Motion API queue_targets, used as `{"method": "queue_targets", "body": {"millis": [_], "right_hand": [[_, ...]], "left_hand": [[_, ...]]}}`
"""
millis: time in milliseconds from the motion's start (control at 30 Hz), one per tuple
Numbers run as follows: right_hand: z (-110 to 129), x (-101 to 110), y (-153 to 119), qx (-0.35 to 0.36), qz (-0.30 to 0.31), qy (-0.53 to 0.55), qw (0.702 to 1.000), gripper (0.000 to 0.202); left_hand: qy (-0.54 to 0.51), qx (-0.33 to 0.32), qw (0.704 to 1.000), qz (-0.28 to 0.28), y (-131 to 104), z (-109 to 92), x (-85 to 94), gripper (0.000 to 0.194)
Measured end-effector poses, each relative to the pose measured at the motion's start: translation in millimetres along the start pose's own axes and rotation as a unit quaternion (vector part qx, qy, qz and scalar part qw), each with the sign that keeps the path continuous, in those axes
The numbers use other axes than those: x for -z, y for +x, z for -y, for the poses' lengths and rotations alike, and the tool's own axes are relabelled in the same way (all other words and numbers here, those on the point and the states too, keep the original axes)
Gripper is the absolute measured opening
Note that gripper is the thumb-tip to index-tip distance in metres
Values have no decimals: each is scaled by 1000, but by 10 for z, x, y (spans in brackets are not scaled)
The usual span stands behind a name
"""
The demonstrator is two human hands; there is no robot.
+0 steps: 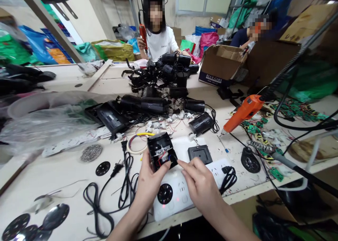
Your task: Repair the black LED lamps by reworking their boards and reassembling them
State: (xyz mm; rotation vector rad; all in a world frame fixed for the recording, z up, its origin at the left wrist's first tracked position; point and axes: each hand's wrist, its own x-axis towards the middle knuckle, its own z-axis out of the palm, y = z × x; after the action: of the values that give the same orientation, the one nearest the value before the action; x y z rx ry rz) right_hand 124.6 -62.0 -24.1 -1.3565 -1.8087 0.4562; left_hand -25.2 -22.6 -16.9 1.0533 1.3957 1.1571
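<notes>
My left hand (150,177) is closed round a black plastic housing (160,144), tilted with its open side toward me. Inside it show a whitish motor-like part and red and blue wires. The left thumb presses at the lower rim. My right hand (198,177) has its index finger reaching to the housing's right edge, the other fingers curled in. Whatever sits between its fingertips is too small to make out. Behind the right hand lies a flat black square frame (200,154). Below the housing, a black perforated disc (165,193) rests on a white power strip (169,211).
An orange electric screwdriver (241,114) hangs at the right by its cable. Black housings (148,103) and small motors are heaped ahead. Corded plugs (117,168) lie left, green circuit boards (298,109) right. A co-worker (161,40) across the table holds another orange screwdriver.
</notes>
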Motion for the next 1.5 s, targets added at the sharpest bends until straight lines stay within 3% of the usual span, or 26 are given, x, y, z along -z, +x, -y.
{"method": "queue_targets", "body": {"millis": [100,267,400,467,533,600,667,767,833,900,1000,1167,1367,1500], "right_hand": [[-2,24,25,-22,-11,8,1000,31],[21,68,79,-125,-4,98,987,25],[41,75,103,-145,-7,130,981,25],[35,81,122,-211,12,203,956,25],[21,88,141,-294,39,287,911,27],[5,88,147,-330,51,329,883,28],[-6,79,132,-290,41,303,907,25],[-10,63,86,-105,8,141,984,28],[-7,71,67,8,12,31,999,34],[0,102,70,52,36,-15,998,36],[12,160,98,36,59,-7,998,36],[16,180,112,-11,18,15,1000,27],[17,183,64,9,-3,-52,999,28],[27,199,18,0,2,-41,999,24]], "left_hand": [[23,-2,1000,10,0,14,2,57],[88,-27,996,19,-22,27,-13,65],[138,-46,989,22,-46,25,-53,65],[150,-40,988,22,-62,20,-80,65],[149,-40,988,20,-76,8,-105,65],[138,-45,989,23,-81,-11,-129,68],[124,-36,991,27,-72,-35,-148,70],[93,6,995,20,-41,-62,-163,68],[41,39,998,20,-18,-66,-160,65],[-36,77,996,37,1,-65,-151,62],[-128,115,983,60,18,-84,-149,63],[-193,146,967,81,38,-139,-215,62],[-232,181,948,120,65,-80,-267,42],[-228,186,945,144,80,-77,-234,42]]}}
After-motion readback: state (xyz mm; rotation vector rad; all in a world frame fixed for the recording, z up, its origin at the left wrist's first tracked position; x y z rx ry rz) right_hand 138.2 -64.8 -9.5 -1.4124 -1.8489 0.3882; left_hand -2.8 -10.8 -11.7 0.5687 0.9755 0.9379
